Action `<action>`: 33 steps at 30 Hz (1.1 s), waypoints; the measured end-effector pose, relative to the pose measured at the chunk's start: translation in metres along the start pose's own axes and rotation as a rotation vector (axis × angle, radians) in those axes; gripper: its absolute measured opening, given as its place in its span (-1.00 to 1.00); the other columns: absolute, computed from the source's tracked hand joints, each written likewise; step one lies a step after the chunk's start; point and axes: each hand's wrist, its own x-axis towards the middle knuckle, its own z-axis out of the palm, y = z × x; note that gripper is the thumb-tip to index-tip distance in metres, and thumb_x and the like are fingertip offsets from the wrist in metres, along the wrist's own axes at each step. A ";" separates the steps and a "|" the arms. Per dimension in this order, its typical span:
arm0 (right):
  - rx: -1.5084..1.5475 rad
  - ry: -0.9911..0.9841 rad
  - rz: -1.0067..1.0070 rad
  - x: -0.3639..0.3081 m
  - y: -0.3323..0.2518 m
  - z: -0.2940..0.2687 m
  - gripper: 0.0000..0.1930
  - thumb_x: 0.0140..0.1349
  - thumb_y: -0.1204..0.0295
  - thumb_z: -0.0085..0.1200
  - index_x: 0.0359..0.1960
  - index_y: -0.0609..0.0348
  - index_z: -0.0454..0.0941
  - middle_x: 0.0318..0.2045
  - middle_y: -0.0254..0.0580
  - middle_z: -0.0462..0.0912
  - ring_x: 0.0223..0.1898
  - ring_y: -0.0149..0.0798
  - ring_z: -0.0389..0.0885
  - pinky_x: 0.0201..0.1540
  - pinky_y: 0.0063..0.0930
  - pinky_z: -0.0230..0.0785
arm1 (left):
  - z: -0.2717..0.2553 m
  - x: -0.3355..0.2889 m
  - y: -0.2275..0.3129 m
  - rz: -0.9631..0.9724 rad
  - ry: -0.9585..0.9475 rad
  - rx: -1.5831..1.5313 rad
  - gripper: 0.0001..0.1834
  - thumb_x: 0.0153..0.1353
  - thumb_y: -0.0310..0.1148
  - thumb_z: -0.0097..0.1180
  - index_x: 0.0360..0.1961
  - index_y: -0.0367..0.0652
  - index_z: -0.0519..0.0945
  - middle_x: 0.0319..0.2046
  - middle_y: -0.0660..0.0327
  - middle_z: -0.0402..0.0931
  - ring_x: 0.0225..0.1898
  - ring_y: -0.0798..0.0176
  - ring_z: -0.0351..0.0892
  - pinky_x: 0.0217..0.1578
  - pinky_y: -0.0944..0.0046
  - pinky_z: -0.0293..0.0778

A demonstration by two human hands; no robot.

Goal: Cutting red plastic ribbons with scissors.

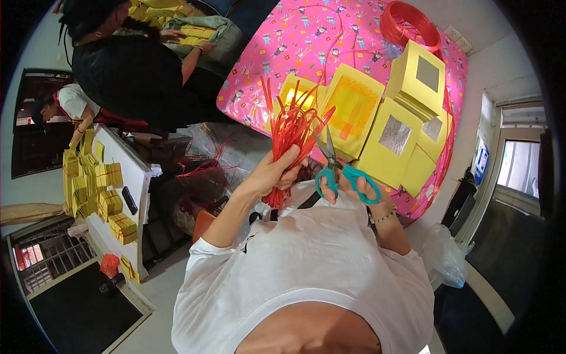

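Observation:
My left hand is closed round a thick bunch of red plastic strips, whose loose ends fan upward and hang below the fist. In my right hand is a pair of scissors with teal handles; fingers pass through the loops. The parted blades point up beside the bunch, and I cannot tell whether they touch it. Just beyond my hands, stacks of yellow paper with silver squares lie on a pink patterned cloth. Next to them is a yellow sheet with an orange panel.
A red strip coil lies at the table's far right. On the left, a white table carries tied yellow paper bundles and a black phone. Two people work at upper left, one in black. A clear plastic bag hangs right.

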 end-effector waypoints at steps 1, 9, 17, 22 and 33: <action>-0.013 0.009 0.009 0.001 -0.002 -0.004 -0.20 0.01 -0.30 -0.06 -0.07 0.26 0.27 -0.46 -0.26 0.39 -0.43 -0.38 0.33 -0.33 -0.55 0.19 | 0.000 0.003 0.000 0.025 0.005 0.029 -0.56 0.32 0.00 -0.21 -0.31 -0.20 0.44 -0.80 0.45 0.10 -0.81 0.55 -0.04 -0.78 0.48 -0.10; -0.017 0.000 0.037 0.003 -0.007 -0.033 -0.27 0.16 -0.20 -0.14 0.04 0.28 0.20 -0.40 -0.26 0.38 -0.40 -0.38 0.32 -0.28 -0.53 0.21 | 0.004 0.020 0.003 0.006 0.022 0.139 -0.59 0.33 -0.03 -0.21 -0.29 -0.20 0.44 -0.79 0.45 0.09 -0.81 0.56 -0.06 -0.78 0.47 -0.13; -0.033 -0.021 0.041 -0.004 -0.015 -0.045 -0.31 0.16 -0.20 -0.14 -0.02 0.26 0.25 -0.40 -0.27 0.38 -0.41 -0.40 0.31 -0.27 -0.55 0.19 | 0.009 0.033 0.006 0.035 0.048 0.087 -0.60 0.33 -0.05 -0.20 -0.29 -0.20 0.44 -0.79 0.45 0.10 -0.81 0.56 -0.05 -0.79 0.47 -0.14; -0.008 0.046 0.067 -0.001 -0.021 -0.051 -0.33 0.16 -0.20 -0.13 -0.07 0.25 0.27 -0.43 -0.30 0.38 -0.41 -0.42 0.31 -0.27 -0.58 0.18 | 0.016 0.038 0.005 -0.013 0.001 0.194 -0.64 0.33 -0.08 -0.18 -0.29 -0.20 0.42 -0.77 0.45 0.10 -0.79 0.56 -0.04 -0.77 0.47 -0.14; 0.021 0.244 0.065 -0.009 -0.007 -0.059 -0.32 0.06 -0.26 -0.07 -0.26 0.23 0.36 -0.67 -0.43 0.32 -0.66 -0.57 0.26 -0.63 -0.74 0.05 | 0.016 0.040 0.001 -0.098 -0.070 0.130 -0.62 0.33 -0.07 -0.17 -0.28 -0.22 0.40 -0.78 0.45 0.08 -0.80 0.55 -0.03 -0.78 0.47 -0.12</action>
